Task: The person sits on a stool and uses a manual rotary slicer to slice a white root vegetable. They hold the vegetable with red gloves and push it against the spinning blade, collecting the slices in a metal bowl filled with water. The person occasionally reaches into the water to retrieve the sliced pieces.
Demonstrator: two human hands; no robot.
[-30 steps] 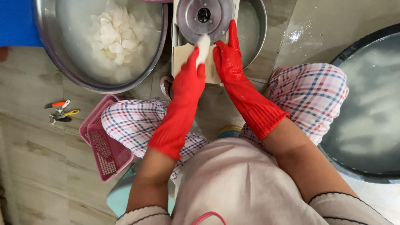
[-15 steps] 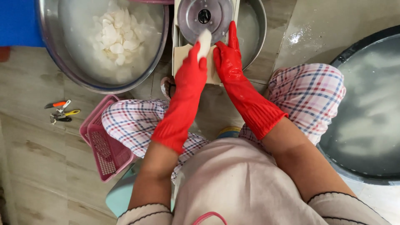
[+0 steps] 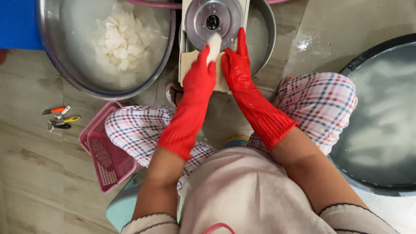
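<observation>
Both hands [image 3: 219,69] stayed; steel basin [image 3: 65,65], pink basket [image 3: 108,156] flank them.

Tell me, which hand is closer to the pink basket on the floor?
Left. The left hand is above and right of the pink basket; the right hand is farther right.

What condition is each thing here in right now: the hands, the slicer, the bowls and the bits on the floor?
left hand: red-gloved, gripping the white piece
right hand: red-gloved, flat on the slicer board
white piece: upright, pressed against the disc
slicer disc: bare metal, uncovered
steel bowl: holds water and white slices
dark basin: full of cloudy water
pink basket: tipped over
peelers: lying unused
</observation>
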